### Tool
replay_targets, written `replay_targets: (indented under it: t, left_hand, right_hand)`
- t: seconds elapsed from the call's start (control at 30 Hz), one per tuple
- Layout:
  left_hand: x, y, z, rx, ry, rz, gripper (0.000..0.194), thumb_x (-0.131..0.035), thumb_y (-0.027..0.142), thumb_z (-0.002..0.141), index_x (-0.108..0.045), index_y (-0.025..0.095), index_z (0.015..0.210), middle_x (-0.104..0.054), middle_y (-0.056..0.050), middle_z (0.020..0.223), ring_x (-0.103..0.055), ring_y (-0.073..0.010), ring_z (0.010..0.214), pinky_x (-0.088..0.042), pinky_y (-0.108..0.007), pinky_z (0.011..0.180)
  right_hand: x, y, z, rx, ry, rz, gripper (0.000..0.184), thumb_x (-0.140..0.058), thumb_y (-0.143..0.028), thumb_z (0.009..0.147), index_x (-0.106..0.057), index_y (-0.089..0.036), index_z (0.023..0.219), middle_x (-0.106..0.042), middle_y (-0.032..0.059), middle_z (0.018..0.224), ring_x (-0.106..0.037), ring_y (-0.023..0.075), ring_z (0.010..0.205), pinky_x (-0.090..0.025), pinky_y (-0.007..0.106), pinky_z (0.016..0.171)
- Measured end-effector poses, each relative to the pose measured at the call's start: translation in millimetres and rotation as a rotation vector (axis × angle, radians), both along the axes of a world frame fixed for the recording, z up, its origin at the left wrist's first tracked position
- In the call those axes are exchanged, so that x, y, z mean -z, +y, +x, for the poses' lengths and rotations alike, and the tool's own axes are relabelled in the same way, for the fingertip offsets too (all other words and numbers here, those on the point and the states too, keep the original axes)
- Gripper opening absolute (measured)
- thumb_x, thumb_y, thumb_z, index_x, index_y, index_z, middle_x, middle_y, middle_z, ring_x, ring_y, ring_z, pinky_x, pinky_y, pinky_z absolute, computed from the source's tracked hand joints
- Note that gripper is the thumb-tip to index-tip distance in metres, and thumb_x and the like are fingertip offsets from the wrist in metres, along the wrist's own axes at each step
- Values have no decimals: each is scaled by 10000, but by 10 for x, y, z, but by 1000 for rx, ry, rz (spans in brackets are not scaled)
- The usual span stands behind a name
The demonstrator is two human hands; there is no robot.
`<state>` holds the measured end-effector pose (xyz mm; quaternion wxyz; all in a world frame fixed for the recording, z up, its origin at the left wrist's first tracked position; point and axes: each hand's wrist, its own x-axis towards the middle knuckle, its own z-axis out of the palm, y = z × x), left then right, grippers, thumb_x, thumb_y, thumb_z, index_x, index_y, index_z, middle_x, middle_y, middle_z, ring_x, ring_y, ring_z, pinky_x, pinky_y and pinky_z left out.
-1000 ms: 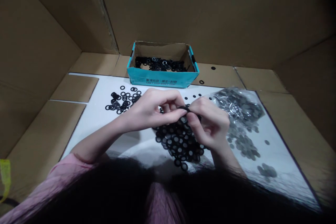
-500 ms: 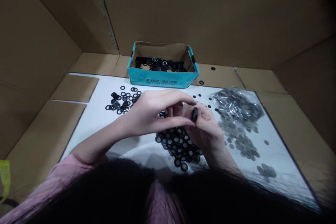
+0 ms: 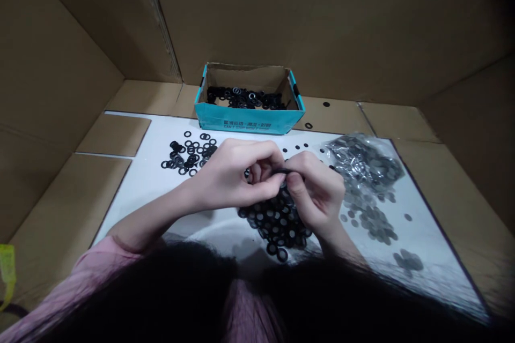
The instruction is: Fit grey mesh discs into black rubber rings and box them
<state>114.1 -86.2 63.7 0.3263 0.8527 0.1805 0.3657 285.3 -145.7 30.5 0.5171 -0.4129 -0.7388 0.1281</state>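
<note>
My left hand [image 3: 235, 174] and my right hand [image 3: 316, 190] meet fingertip to fingertip over a white sheet [image 3: 145, 182]. Both pinch one small black ring [image 3: 286, 171] held edge-on between them. Right under the hands lies a heap of black rings with grey centres [image 3: 277, 222]. A scatter of plain black rings [image 3: 187, 153] lies to the left of my left hand. To the right sit a clear bag of grey discs [image 3: 364, 158] and loose grey discs [image 3: 372, 220].
A teal cardboard box [image 3: 249, 120] with black rings inside stands at the back centre. Brown cardboard walls close in the back and both sides. A few stray black dots lie near the box. Dark hair and a pink sleeve [image 3: 80, 289] fill the bottom of the view.
Half a second ago my right hand held the ring face-on with my left fingers stretched over it. Now both hands have closed together on the ring, turned edge-on.
</note>
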Motion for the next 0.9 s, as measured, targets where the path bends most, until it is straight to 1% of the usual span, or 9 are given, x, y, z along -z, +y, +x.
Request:
replay_targets:
  t: [0.2,0.3,0.37,0.47,0.53,0.6,0.67,0.73,0.9]
  left_hand:
    - [-6,-18,29,0,-15,-152,73,-604,102,752,-554,127,706,-526,50,580,-494,-36,495,-420,-128,491]
    - [-5,-28,39,-4,-32,-179,80,-609,94,745,-553,121,695,-523,50,572,-486,-35,484,-415,-128,478]
    - [4,-20,41,2,-50,-160,79,-615,91,751,-559,118,702,-527,48,580,-488,-34,491,-423,-122,481]
    - [19,7,40,38,-82,-145,77,-654,142,790,-590,102,798,-562,30,627,-529,-41,521,-463,-123,509]
    - [23,25,38,69,-87,-139,207,-708,207,790,-597,84,916,-596,9,678,-570,-57,555,-500,-142,546]
    - [24,36,36,79,-91,-77,313,-745,239,772,-595,81,997,-630,-12,741,-593,-69,598,-519,-163,591]
    - [22,40,34,67,-90,29,288,-736,232,787,-612,90,1005,-654,-27,785,-593,-70,635,-513,-171,623]
    - [19,39,35,67,-105,113,237,-717,225,809,-630,91,985,-664,-29,784,-584,-68,647,-499,-170,634]
    - [21,41,38,78,-136,150,209,-715,186,808,-633,81,969,-673,-26,774,-582,-57,650,-490,-146,640]
  right_hand:
    - [19,29,-33,89,-74,155,133,-510,-82,840,-552,-197,788,-531,-1,643,-494,134,600,-368,317,582]
    - [35,21,-50,129,-81,212,134,-517,-86,836,-564,-198,779,-544,5,636,-509,143,601,-366,325,584]
    - [55,10,-54,117,-18,132,132,-513,-129,863,-574,-202,772,-547,5,647,-503,142,607,-360,324,592]
    - [96,5,-63,33,290,-184,222,-504,-293,918,-564,-206,723,-508,-6,639,-459,132,592,-341,304,568]
    - [117,15,-77,-54,549,-398,320,-526,-421,903,-538,-201,672,-468,-12,612,-425,128,571,-330,290,541]
    - [124,29,-96,-140,719,-531,372,-569,-489,860,-516,-196,637,-439,-16,594,-403,126,559,-325,281,525]
    - [120,37,-110,-197,792,-595,379,-591,-492,840,-500,-194,624,-416,-18,591,-389,124,555,-322,278,516]
    - [113,36,-116,-222,826,-615,383,-591,-475,839,-469,-196,606,-368,-23,583,-361,123,547,-303,274,500]
    - [100,19,-103,-213,799,-611,345,-587,-475,836,-490,-203,647,-356,-22,604,-338,125,554,-286,271,491]
